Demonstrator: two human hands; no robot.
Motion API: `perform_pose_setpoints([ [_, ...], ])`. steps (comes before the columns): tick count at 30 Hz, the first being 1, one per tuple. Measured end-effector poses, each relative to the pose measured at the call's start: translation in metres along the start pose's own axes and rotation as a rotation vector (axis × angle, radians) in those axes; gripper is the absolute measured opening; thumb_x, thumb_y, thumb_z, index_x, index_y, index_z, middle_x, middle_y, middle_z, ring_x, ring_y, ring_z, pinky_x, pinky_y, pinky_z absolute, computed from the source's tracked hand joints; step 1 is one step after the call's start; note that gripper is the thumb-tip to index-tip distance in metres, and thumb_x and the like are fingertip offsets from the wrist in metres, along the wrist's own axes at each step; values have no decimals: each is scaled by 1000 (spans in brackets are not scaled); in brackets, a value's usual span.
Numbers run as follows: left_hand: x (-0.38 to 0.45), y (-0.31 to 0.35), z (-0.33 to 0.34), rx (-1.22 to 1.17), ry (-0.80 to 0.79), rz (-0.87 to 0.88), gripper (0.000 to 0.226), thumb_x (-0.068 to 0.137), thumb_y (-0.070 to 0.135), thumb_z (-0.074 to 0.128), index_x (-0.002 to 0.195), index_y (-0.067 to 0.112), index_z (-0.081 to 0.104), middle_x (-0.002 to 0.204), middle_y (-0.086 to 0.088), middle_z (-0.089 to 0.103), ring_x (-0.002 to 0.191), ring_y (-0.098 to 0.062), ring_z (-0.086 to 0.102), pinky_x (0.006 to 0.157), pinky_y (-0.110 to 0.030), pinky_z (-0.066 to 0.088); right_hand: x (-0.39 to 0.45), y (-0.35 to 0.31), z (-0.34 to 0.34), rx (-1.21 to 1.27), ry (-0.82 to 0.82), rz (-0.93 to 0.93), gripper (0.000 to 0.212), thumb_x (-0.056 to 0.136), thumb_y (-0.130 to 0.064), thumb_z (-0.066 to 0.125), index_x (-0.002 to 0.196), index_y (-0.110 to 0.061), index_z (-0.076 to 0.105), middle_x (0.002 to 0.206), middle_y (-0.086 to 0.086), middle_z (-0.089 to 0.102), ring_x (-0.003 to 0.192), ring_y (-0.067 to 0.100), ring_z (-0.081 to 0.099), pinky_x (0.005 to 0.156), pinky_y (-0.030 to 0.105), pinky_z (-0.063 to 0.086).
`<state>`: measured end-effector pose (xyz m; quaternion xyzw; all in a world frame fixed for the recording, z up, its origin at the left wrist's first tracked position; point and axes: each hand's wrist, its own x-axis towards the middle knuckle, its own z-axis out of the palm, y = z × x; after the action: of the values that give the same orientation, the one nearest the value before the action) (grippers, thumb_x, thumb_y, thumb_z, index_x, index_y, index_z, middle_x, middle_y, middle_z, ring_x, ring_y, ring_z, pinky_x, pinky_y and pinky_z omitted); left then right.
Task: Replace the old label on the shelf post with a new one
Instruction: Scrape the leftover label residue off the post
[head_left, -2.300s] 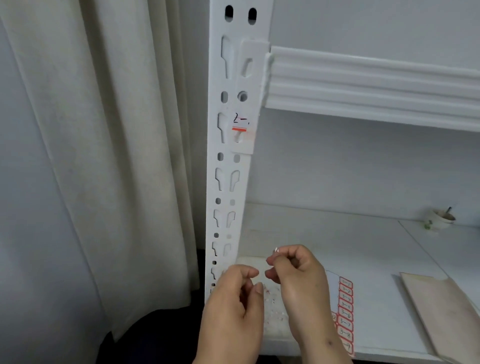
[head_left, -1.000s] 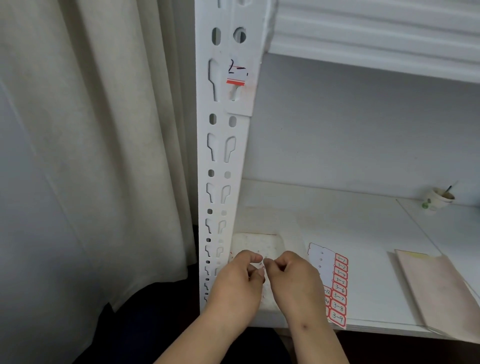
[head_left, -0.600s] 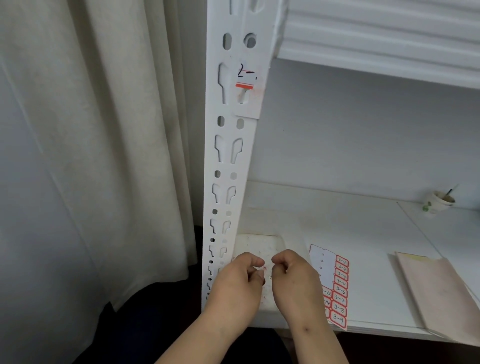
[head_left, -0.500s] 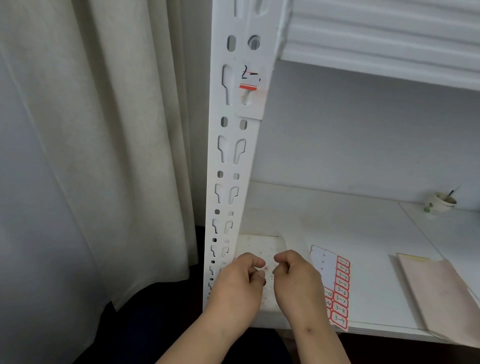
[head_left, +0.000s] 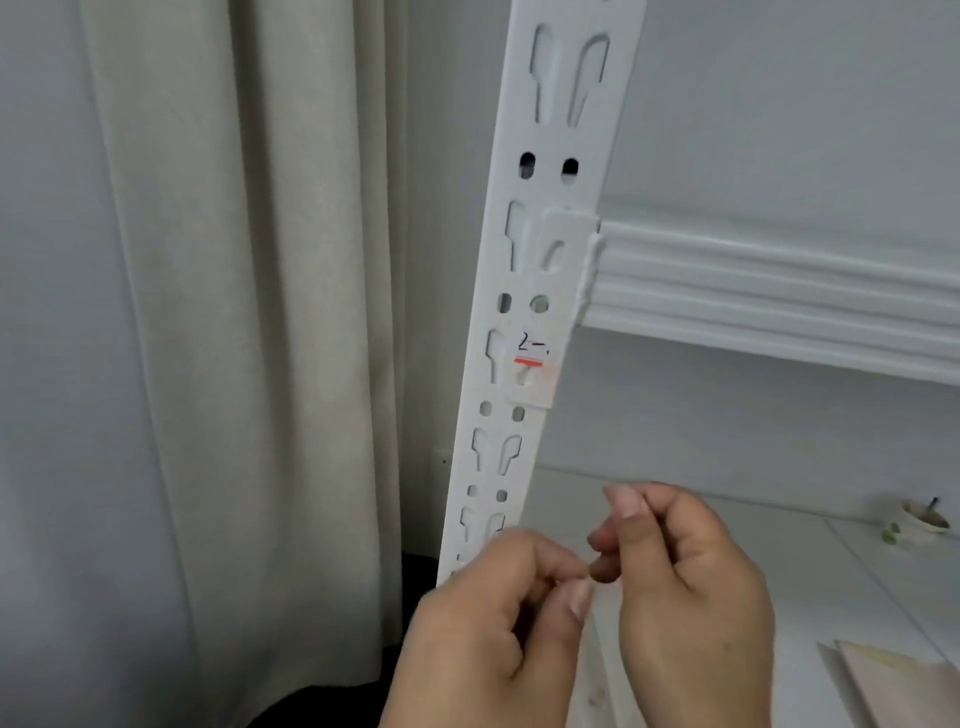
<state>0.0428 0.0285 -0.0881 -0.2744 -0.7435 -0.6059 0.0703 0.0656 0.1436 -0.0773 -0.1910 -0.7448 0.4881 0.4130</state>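
The white slotted shelf post (head_left: 545, 249) rises through the middle of the view. A torn remnant of the old label (head_left: 531, 353), marked "2-" above a red line, sticks to the bracket plate on the post. My left hand (head_left: 493, 634) and my right hand (head_left: 691, 587) hover well below the label, in front of the lower shelf. Their fingertips nearly touch. The left thumb and forefinger are pinched together and the right fingers are curled. I see nothing between them. The sheet of new labels is out of sight.
A ribbed white shelf beam (head_left: 779, 291) runs right from the post. On the lower shelf board (head_left: 810, 545) a small cup (head_left: 922, 519) stands at the far right and a beige folder (head_left: 904, 686) lies at the front right. A cream curtain (head_left: 234, 312) hangs left of the post.
Both hands have lifted from the sheet on the lower shelf and come up toward the post. The view has tilted up, so the old label now sits near mid-frame.
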Motion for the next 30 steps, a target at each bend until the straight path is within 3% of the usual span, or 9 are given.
perform_pose_setpoints([
  [3,17,22,-18,-107,314,178,19,74,43,59,93,44,60,73,15,64,62,-4,58,59,-12,46,4,-34,10,135,34,-123,9,90,-35,60,83,-34,66,81,-18,69,73,-3,66,64,3,43],
  [7,45,36,-35,-154,457,214,31,78,34,65,103,47,53,105,23,60,98,-7,59,86,-25,47,11,-61,27,182,26,-188,13,83,-43,59,95,-40,63,93,-23,68,91,-4,64,74,6,45],
  [11,65,40,-36,-212,311,122,43,90,17,66,118,44,49,121,23,58,119,0,55,103,-33,46,17,-68,40,93,121,-250,24,80,-45,56,97,-35,69,91,-19,71,91,-3,65,80,16,51],
  [15,70,39,-34,-297,132,58,47,94,9,59,124,43,50,113,22,69,105,2,66,94,-33,53,17,-64,48,-80,170,-349,35,84,-44,52,111,-29,69,97,-16,71,93,-2,64,79,14,47],
  [20,71,36,-30,-304,131,73,47,95,7,55,121,46,51,112,24,69,102,4,66,90,-29,53,20,-61,52,-166,234,-414,36,86,-42,51,109,-26,72,94,-14,73,87,4,68,75,27,52],
  [30,73,28,-26,-348,123,77,43,96,9,56,121,44,52,107,21,71,97,4,68,82,-21,54,23,-60,52,-155,303,-459,27,85,-36,59,98,-20,76,86,-11,75,81,6,70,68,29,56],
])
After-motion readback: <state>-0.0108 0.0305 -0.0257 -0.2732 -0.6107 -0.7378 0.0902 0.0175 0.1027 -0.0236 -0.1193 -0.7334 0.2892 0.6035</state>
